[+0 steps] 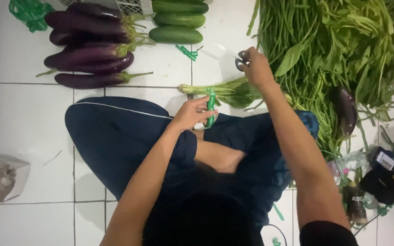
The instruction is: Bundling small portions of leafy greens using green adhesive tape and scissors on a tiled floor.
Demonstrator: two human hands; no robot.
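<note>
White tiles (23, 114); green tape (211, 107) (around greens (233, 91)).

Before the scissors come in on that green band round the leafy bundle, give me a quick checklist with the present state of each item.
1. Left hand grips green band: ok.
2. Right hand holds scissors: ok.
3. Scissor blades open: cannot tell, blurred.
4. Leafy bundle resting across the lap and white tiled floor: ok.
5. Fingers clear of the cutting spot: not ok, they wrap the band.
6. Blades at the band: not ok, apart.
</note>
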